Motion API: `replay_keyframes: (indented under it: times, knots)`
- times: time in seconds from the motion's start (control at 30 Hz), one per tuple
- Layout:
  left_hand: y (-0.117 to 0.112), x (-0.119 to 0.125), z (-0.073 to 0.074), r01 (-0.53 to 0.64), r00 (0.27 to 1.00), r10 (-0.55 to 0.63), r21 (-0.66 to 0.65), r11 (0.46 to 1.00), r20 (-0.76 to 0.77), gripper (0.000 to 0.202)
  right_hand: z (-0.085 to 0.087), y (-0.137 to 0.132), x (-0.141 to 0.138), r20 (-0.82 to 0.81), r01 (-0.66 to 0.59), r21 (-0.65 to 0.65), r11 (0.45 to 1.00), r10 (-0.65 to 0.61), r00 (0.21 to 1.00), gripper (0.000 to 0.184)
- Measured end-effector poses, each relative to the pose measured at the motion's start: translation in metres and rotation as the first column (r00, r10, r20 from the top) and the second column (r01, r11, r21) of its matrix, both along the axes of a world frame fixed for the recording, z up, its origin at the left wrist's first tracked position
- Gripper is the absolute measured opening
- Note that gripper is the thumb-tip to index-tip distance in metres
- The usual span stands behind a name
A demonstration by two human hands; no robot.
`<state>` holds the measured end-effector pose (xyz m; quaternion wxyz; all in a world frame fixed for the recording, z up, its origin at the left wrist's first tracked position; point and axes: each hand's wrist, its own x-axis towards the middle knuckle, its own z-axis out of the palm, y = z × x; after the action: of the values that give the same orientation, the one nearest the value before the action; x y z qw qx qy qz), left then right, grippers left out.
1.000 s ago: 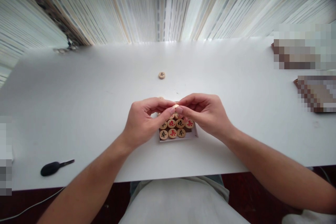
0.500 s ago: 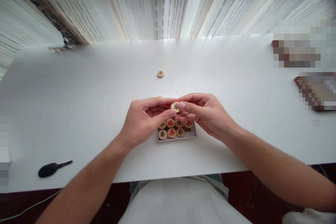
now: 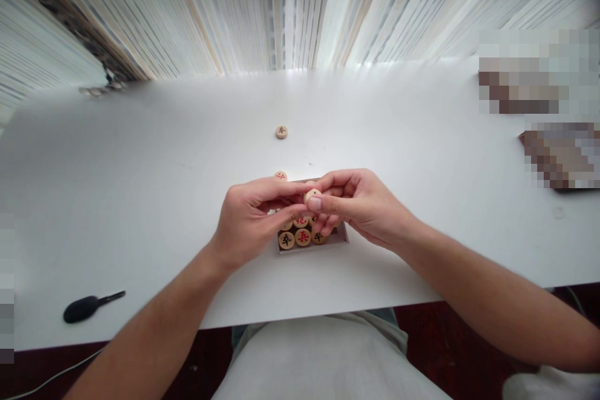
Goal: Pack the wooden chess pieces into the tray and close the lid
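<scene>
A round wooden xiangqi piece [image 3: 311,194] is pinched between my two hands, its face mostly covered by fingers. My left hand [image 3: 253,219] is closed on its left side, fingertips and thumb touching it. From the right, my right hand [image 3: 363,203] grips it with thumb and fingers. Right below lies a shallow box [image 3: 346,236] holding several xiangqi pieces with red or black characters, partly hidden by my hands. One red-marked piece [image 3: 280,175] shows just behind my left fingers. Farther back on the table sits a black-marked piece [image 3: 281,132].
The white table [image 3: 154,200] runs back to a striped curtain [image 3: 253,6]. A black brush-shaped object [image 3: 89,308] lies at the front left. Blurred-out brown-edged items [image 3: 520,90] are at the right. A thin cable [image 3: 60,370] hangs below the front edge.
The held piece has turned, so its black character no longer faces me. My left hand has shifted slightly, and the red-marked piece behind it now shows more. The view has moved a little.
</scene>
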<state>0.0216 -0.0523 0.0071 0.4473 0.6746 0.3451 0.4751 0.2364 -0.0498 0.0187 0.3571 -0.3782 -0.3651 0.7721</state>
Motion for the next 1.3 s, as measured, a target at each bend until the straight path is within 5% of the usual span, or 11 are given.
replay_keyframes:
  times: [0.17, 0.93, 1.07, 1.3]
  knots:
    - [-0.001, -0.0002, -0.0002, 0.027, 0.997, -0.024, 0.05, 0.998, -0.07, 0.026, 0.0005, -0.0005, 0.0007, 0.021, -0.025, 0.042, 0.999, 0.024, 0.999, 0.036]
    - [-0.0023, 0.006, 0.0013, 0.055, 0.99, -0.042, -0.1, 0.993, 0.134, 0.028, 0.0023, 0.0016, 0.0056, -0.001, -0.024, 0.192, 0.981, 0.025, 1.0, 0.035]
    - [-0.0027, 0.0059, 0.0006, -0.013, 0.996, 0.018, -0.057, 0.998, 0.093, 0.021, 0.0038, -0.0007, 0.0046, 0.085, 0.02, 0.355, 0.934, -0.054, 0.995, 0.028]
    - [-0.0014, 0.0021, -0.0039, -0.133, 0.989, 0.139, 0.132, 0.982, -0.041, 0.019, 0.0005, -0.003, 0.0056, 0.238, 0.036, 0.649, 0.76, -0.247, 0.939, 0.021]
